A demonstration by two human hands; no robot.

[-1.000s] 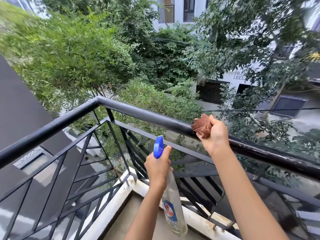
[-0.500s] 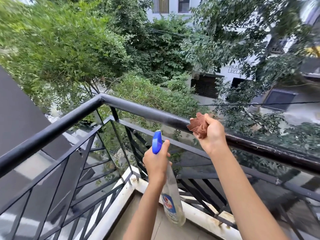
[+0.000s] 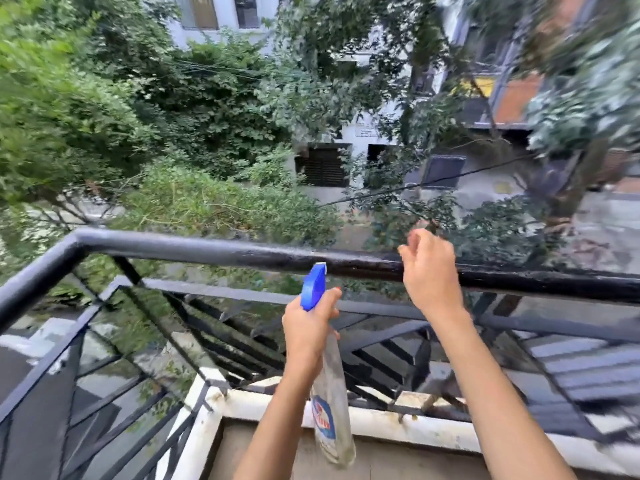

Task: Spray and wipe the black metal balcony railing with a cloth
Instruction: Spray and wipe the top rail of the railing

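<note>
The black metal railing runs across the view, its top rail glossy and wet near the middle. My left hand grips a clear spray bottle by the neck. Its blue nozzle points at the top rail, just below it. My right hand is on the top rail to the right of the nozzle, fingers curled over the far side. The brown cloth is almost wholly hidden behind that hand. Only a small brownish scrap shows above the knuckles.
The rail turns a corner at the left and runs back toward me. Below the rail are slanted black bars and glass panels. A stained white ledge runs along the base. Trees and buildings lie beyond.
My view has swung so the front rail now lies level across the frame. The cloth, plainly seen in my right hand before, is now hidden behind it. The bottle stays upright in my left hand.
</note>
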